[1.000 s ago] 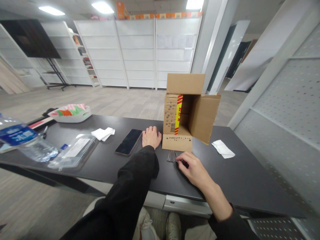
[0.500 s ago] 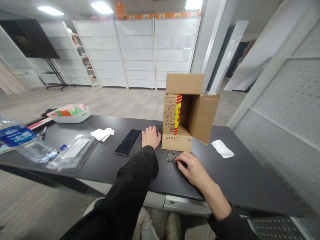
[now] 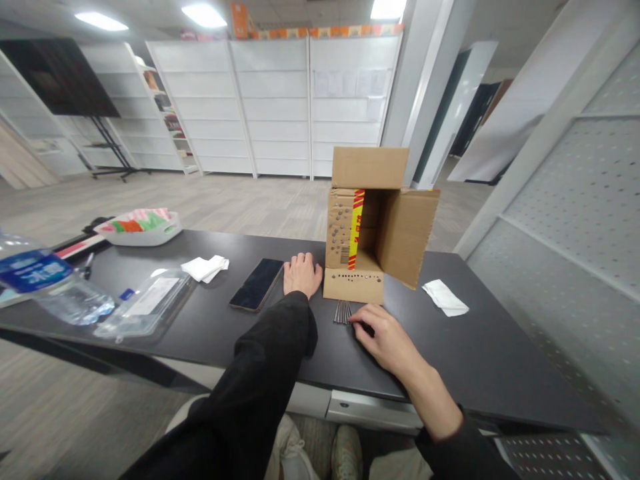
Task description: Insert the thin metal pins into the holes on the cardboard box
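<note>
My left hand (image 3: 303, 275) lies flat on the dark table between a smartphone (image 3: 257, 285) and an open cardboard box (image 3: 340, 230), its fingers stretched forward and holding nothing. Several thin metal nails (image 3: 342, 312) are laid side by side in a row before the box's lower flap (image 3: 353, 291). At the right end of that row, my right hand (image 3: 383, 337) has thumb and forefinger pinched on the outermost nail; the fingertips cover part of it. The box stands upright with its side flap swung out to the right. Grey round heads dot its front panel, and small dark holes line the lower flap.
White folded tissues (image 3: 445, 297) lie at the right, with another tissue wad (image 3: 205, 268) left of the phone. Further left are a clear plastic case (image 3: 150, 307), a water bottle (image 3: 55, 283) and a white basket (image 3: 145, 238). A perforated panel (image 3: 575, 220) borders the table's right side.
</note>
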